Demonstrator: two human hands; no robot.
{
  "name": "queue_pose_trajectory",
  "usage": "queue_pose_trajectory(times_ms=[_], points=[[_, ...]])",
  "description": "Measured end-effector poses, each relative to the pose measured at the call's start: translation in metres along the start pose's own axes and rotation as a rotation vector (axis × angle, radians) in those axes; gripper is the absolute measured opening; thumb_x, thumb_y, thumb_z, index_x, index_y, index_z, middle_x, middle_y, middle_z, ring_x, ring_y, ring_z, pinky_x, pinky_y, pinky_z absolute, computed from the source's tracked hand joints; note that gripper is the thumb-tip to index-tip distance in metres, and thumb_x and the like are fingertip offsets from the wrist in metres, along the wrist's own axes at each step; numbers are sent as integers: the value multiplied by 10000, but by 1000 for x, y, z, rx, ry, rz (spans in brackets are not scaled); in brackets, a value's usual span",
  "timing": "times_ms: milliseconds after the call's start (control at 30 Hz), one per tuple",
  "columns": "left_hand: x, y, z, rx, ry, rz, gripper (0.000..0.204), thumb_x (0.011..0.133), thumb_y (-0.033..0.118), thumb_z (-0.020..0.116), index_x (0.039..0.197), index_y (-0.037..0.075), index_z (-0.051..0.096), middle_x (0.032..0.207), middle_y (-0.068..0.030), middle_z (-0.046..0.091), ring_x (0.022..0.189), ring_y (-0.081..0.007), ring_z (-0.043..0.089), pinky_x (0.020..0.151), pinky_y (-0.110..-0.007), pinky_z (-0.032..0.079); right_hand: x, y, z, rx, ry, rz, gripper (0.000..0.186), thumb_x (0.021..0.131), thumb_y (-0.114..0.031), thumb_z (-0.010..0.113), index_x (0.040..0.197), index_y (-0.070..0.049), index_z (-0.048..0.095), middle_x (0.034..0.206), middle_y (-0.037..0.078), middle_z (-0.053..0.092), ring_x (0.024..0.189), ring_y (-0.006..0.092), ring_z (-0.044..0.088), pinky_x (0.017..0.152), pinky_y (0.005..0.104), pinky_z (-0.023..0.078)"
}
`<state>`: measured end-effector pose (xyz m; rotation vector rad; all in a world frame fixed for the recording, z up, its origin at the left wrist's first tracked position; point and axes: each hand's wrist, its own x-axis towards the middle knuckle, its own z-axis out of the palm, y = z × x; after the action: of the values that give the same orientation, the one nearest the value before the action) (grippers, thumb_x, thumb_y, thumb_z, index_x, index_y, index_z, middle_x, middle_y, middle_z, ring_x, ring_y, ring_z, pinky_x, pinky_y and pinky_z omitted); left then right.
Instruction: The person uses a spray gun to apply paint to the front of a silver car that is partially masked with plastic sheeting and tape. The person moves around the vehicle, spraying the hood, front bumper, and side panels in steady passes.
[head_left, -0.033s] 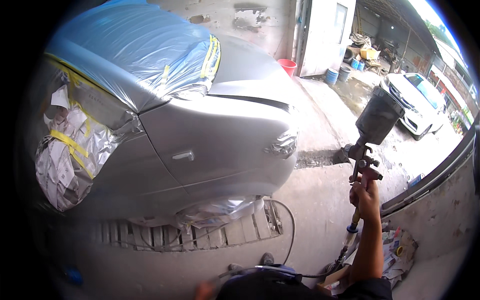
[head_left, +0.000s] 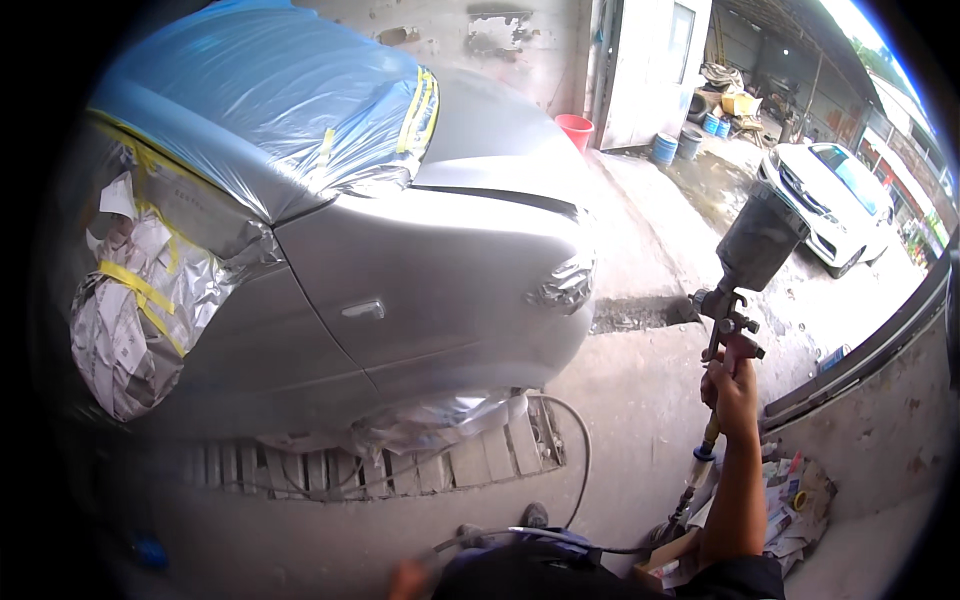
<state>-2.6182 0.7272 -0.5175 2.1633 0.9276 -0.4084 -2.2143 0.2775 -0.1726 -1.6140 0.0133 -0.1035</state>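
Note:
My right hand is wrapped round the handle of a spray gun, held out to the right, its nozzle end toward the car. A dark grey paint cup sits tilted on top of the gun. Below the grip, an air hose with fittings runs down and then left past my feet. My left hand shows only as a blur at the lower edge, near the hose; its fingers cannot be made out. To the left stands a silver-grey car, apart from the gun, with blue plastic sheeting over its glass.
Paper and yellow tape mask the car's side; plastic wraps the wheel by a floor grating. Hose loops across the floor. Crumpled paper lies by the right wall. Beyond are a red bucket and a white car.

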Motion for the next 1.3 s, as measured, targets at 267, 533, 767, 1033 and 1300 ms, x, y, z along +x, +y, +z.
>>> queue_pose_trajectory(times_ms=[267,533,767,1033,1300], points=[[-15,-58,-3,237,6,-45,325,753,373,665,846,62,671,774,-168,650,783,-354,633,709,-427,491,-28,23,59,-8,73,-115,135,891,-110,519,811,-81,415,548,28,489,419,83,447,386,218,345],[-35,-165,-29,99,29,-82,391,766,409,632,846,28,669,744,-205,640,776,-387,633,707,-453,483,-128,2,208,78,-167,-291,217,898,-64,477,1083,46,493,605,24,524,500,81,484,469,217,384],[-45,-248,-53,1,-66,-87,439,757,408,622,782,-28,660,697,-211,640,756,-342,662,683,-434,485,-189,4,287,133,-442,-358,143,869,-10,527,727,5,540,619,59,544,565,106,535,513,259,441],[-36,-230,-77,120,-131,-134,368,731,361,612,810,5,666,712,-218,632,767,-348,650,700,-436,484,-173,26,224,133,-159,-253,204,893,-23,473,1088,34,477,602,21,493,487,87,466,448,227,364],[-24,-148,-65,55,-89,-97,370,788,370,602,855,10,656,765,-205,637,783,-375,627,706,-434,473,-126,72,134,4,313,-140,169,905,-100,484,1041,-4,513,546,-2,463,422,67,417,396,214,311]])
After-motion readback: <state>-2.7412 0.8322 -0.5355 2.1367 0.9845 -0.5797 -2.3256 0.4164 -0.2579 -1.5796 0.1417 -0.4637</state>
